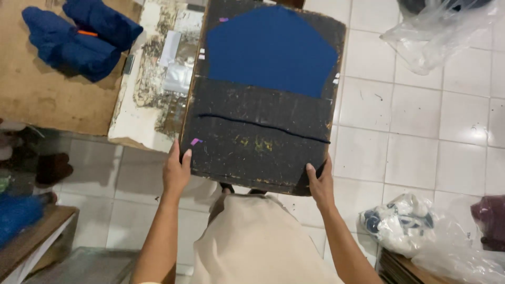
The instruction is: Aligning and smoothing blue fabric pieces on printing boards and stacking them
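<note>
Left hand point(176, 171) and right hand point(319, 181) each grip a near corner of the black board point(258, 142). Blue five-sided fabric piece point(271, 50) covers its far half; small purple tag point(195, 141) near its left edge.

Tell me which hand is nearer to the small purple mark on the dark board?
Left. The left hand grips the board's edge just below the purple mark; the right hand holds the opposite corner.

1 head-worn camera looks steeply down from close above at the board point(261, 105) and tiled floor point(421, 137).
</note>
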